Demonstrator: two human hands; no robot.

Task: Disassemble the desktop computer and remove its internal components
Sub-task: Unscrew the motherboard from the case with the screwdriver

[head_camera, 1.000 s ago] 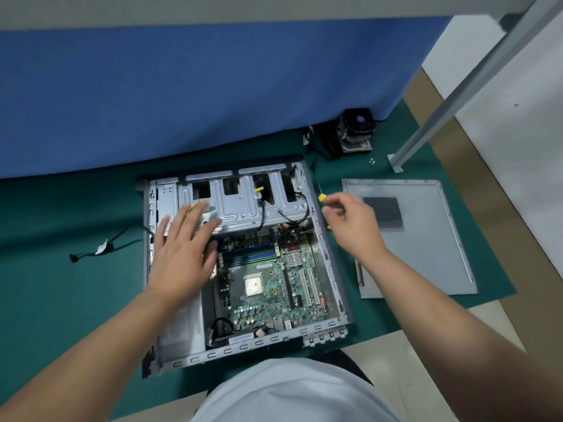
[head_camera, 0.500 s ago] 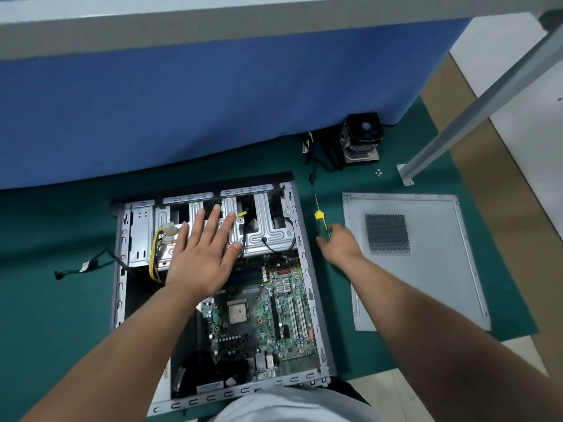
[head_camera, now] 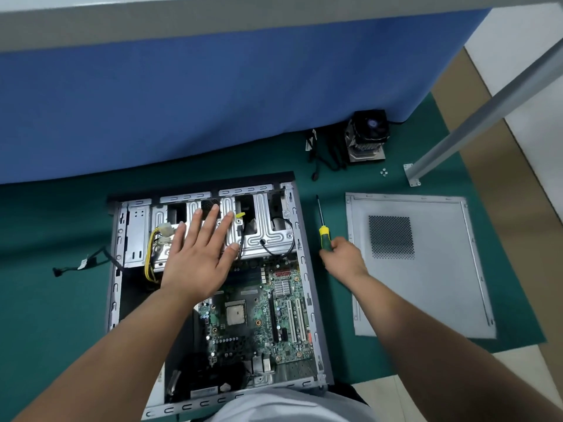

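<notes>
I see the open grey metal desktop computer case [head_camera: 210, 287] lying flat on the dark green mat [head_camera: 54, 315], side panel off, its green motherboard [head_camera: 262, 318] exposed in the lower right part. My left hand [head_camera: 199, 257] lies flat with the fingers spread on the silver stamped-metal drive cage [head_camera: 262, 229] at the far end of the case; that grip is spread and holds nothing. A bundle of yellow and black power wires with a white plug [head_camera: 158, 242] sits just left of that hand, inside the case.

My right hand [head_camera: 342, 258] is outside the case, just beside its right wall, with the fingers curled round the handle of the yellow-and-green screwdriver [head_camera: 322, 229]. The shaft points away from me, lying along the mat between the case and the flat grey metal side panel with a perforated vent patch [head_camera: 426, 269].

Further off, near the blue cloth partition [head_camera: 213, 102], stands the black fan on a finned metal heatsink [head_camera: 367, 137], with loose black cables [head_camera: 323, 156] beside it. A few small silver screws [head_camera: 384, 172] lie near the foot of a slanted grey metal post [head_camera: 475, 123]. Another black cable with a white tag [head_camera: 82, 263] lies on the mat left of the case.
</notes>
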